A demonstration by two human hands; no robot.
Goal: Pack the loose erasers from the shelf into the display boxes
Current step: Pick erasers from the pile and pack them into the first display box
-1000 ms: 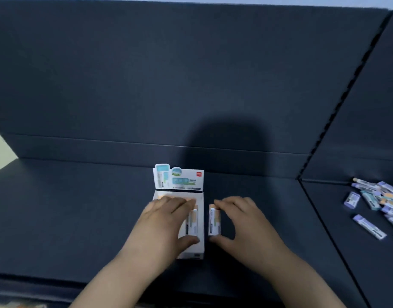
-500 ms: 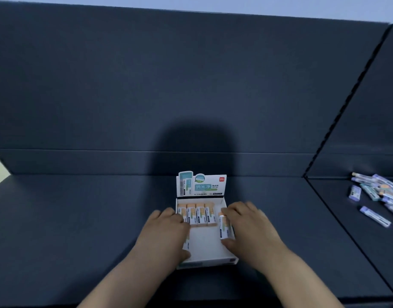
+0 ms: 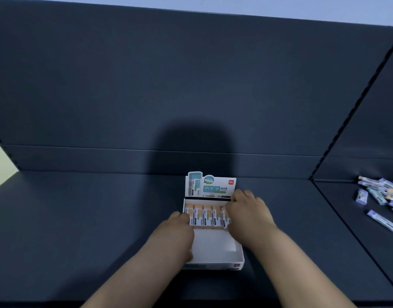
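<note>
A white display box (image 3: pixel 214 244) with a printed header card (image 3: pixel 213 187) stands on the dark shelf. Across its back lies a row of orange-and-white erasers (image 3: pixel 204 216). My left hand (image 3: pixel 175 232) grips the box's left wall, thumb inside near the front. At the right end of the row my right hand (image 3: pixel 249 214) has its fingers curled over the last eraser (image 3: pixel 224 216), mostly hiding it. The front half of the box floor is bare.
A pile of several loose purple and teal erasers (image 3: pixel 377 192) lies on the neighbouring shelf section at the far right, past a seam (image 3: pixel 346 221) in the shelf. The dark back panel (image 3: pixel 191 85) rises right behind the box.
My right hand carried an eraser from beside the box into it, then up to the right end of the back row. The left hand lifted off the row and took the left wall.
</note>
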